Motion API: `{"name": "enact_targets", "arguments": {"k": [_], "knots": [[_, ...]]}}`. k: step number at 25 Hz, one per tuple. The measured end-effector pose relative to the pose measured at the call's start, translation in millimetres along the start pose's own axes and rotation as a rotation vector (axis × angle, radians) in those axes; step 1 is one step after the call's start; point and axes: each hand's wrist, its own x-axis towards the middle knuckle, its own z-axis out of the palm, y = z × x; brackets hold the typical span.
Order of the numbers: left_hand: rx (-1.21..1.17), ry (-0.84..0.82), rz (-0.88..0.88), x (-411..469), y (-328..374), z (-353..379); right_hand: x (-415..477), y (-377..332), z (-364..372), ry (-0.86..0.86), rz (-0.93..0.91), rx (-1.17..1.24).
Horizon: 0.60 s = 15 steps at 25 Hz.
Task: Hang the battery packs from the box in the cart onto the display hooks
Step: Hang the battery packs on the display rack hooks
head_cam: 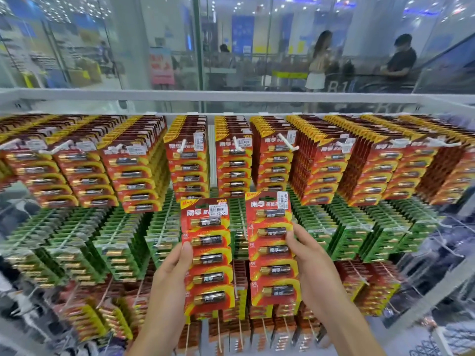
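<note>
Red left pack [208, 240], edge clamped in left grip [174, 273]; right pack [270, 253], right grip [311, 260]; hooks [288, 142] crowded.

Two red-and-yellow battery packs, upright, side by side, a narrow gap between.

Left pack [208, 255]: five black-gold cells stacked, price sticker up top. Left hand [174, 273] pinches its 9 o'clock edge.

Right pack [272, 247]: same print, sits slightly higher. Right hand [308, 258] grips its 3 o'clock edge.

Display hooks [235, 144]: white pegs at 12 o'clock, loaded with hung packs [189, 170].
</note>
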Motion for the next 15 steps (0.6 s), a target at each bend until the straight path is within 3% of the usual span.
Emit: {"name": "enact_targets", "arguments": {"k": [10,15], "knots": [[-0.154,0.021,-0.036,14,-19,28,18,-84,-28,-0.061,-0.183,0.075],[-0.188,0.012,-0.006,14,-23,36,41,-91,-31,-0.05,-0.158,0.042]]}}
